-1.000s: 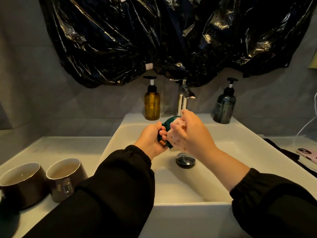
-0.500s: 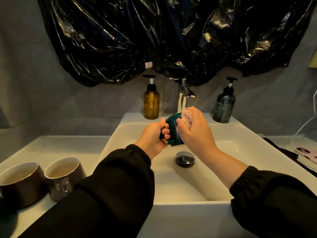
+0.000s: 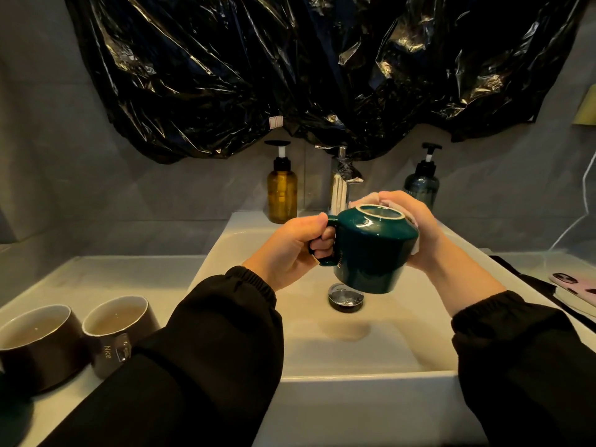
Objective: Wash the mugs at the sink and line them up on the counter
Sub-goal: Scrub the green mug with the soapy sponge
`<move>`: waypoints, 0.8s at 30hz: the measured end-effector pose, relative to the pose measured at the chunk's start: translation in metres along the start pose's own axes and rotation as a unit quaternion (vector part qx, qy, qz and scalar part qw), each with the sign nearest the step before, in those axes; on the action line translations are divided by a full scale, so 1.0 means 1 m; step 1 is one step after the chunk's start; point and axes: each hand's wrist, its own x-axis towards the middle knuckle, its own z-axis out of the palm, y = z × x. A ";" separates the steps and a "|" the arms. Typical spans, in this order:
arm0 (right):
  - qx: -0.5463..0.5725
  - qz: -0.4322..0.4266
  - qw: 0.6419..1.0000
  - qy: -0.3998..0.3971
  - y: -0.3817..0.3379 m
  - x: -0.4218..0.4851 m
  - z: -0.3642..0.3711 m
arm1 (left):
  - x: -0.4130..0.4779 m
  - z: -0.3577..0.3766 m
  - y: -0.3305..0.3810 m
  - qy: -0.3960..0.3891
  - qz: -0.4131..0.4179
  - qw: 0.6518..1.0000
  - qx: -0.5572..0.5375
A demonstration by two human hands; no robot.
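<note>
Left hand [image 3: 290,250] tight round handle of green mug [image 3: 371,253], right hand [image 3: 421,229] round pale sponge [image 3: 366,200] against it.

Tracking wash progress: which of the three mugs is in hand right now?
The dark green mug, held over the sink: left hand grips its handle, right hand presses a pale sponge against it. Both brown mugs stand on the counter, untouched.

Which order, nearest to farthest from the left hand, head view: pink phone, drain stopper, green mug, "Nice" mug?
1. green mug: its handle is gripped by the left hand.
2. drain stopper: in the basin, below the mug.
3. "Nice" mug: on the counter, left.
4. pink phone: on the counter, far right.
</note>
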 end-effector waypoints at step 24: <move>-0.667 -0.460 0.566 0.154 0.028 -0.009 0.022 | 0.006 -0.013 0.004 0.224 -0.143 0.898 -0.350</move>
